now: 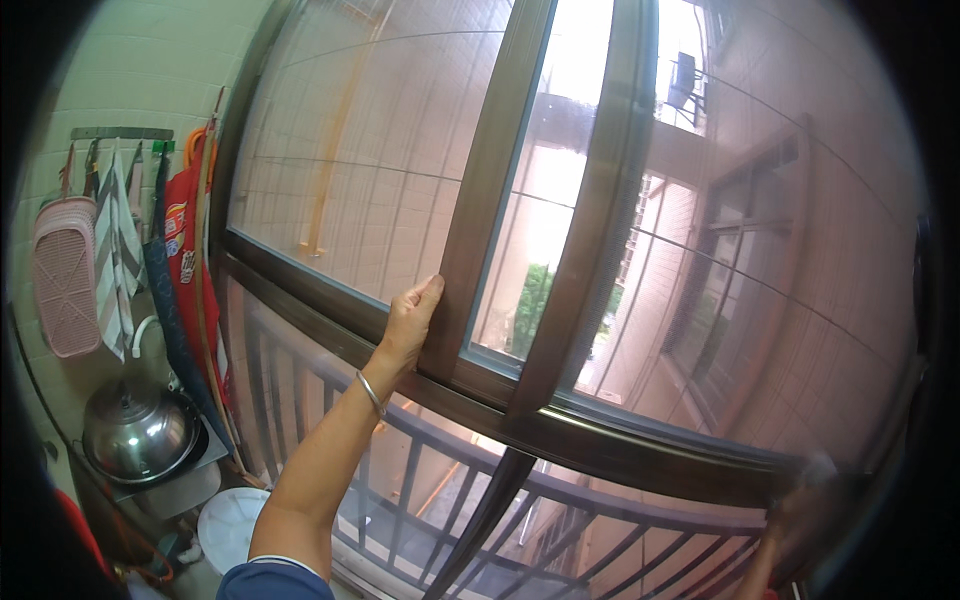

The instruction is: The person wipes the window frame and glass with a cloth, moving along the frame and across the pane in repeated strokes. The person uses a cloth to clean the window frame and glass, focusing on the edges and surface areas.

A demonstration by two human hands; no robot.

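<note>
My left hand point(412, 315) grips the edge of a brown-framed sliding window sash point(480, 217), its thumb pressed up against the upright stile. A silver bangle point(371, 394) circles that wrist. At the lower right, near the end of the bottom window rail point(660, 454), my right hand point(791, 506) is blurred and partly lost in shadow. Something whitish point(817, 469) shows at its fingers, too blurred to name. Between the two upright stiles is a glass strip point(517, 292), and the right-hand pane point(720, 300) has fine mesh along its left edge.
On the left wall, a hook rail point(122, 133) carries a pink plastic basket point(66, 277), a striped towel point(116, 255) and a red apron point(196, 232). Below stand a domed metal pot lid point(141, 431) and a white round lid or basin point(229, 529). Metal railings point(405, 472) run outside the lower glass.
</note>
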